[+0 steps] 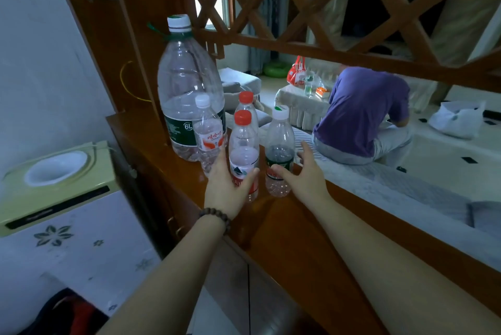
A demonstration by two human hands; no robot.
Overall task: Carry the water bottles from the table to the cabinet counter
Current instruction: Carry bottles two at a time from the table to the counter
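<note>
Two bare forearms reach in from the bottom of the frame over a polished wooden cabinet counter (284, 229), the left wrist ringed by a dark beaded bracelet (215, 218). The left hand (226, 185) wraps fingers and thumb around the lower part of a red-capped water bottle (244, 155); the right hand (303, 173) is spread and slack beside a white-capped bottle with a dark label (279, 154), thumb just at its label, gripping nothing. Both bottles stand upright on the counter, joining a second red-capped bottle (246, 103) behind, a small white-capped bottle (207, 134) and a large 6L jug (187, 85) at the back. The step looks like setting down a delivered pair; next, the left hand likely needs only to loosen and draw straight back without tipping the close-packed neighbours. More bottles may wait on the cloth-covered table (295, 101) beyond the lattice screen (298, 17), where a person in a purple shirt (363, 109) sits. A water dispenser (54, 172) stands at the left
</note>
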